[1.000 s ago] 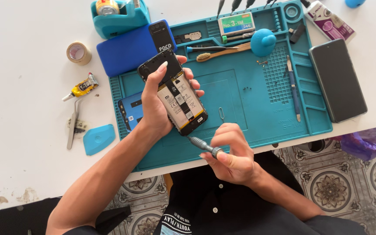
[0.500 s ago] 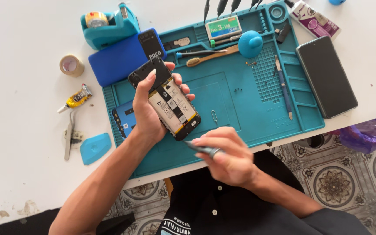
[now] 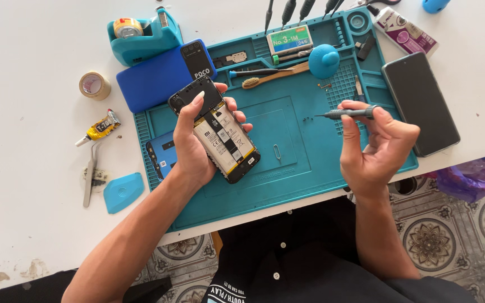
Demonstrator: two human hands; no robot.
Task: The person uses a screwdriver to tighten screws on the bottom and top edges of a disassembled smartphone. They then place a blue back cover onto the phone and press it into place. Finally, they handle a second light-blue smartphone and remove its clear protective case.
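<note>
My left hand point(image 3: 189, 143) grips an opened phone point(image 3: 220, 132), back cover off, its battery and black upper shield facing up, held tilted over the teal repair mat point(image 3: 287, 168). My right hand point(image 3: 374, 146) is raised over the mat's right side and pinches a slim grey screwdriver point(image 3: 346, 113), held level with its tip pointing left toward the phone. The tip is well apart from the phone.
A blue phone back cover point(image 3: 161, 76) lies at the mat's top left, a second blue phone point(image 3: 161, 154) under my left wrist. A black phone point(image 3: 420, 101), tape dispenser point(image 3: 141, 31), tape roll point(image 3: 94, 85), glue tube point(image 3: 99, 128), tweezers point(image 3: 90, 177), blue pick point(image 3: 123, 192), brush point(image 3: 273, 77), blue ball tool point(image 3: 324, 60) surround it.
My right hand has swung the screwdriver from below the phone at the mat's front edge up and to the right. The left hand keeps holding the phone.
</note>
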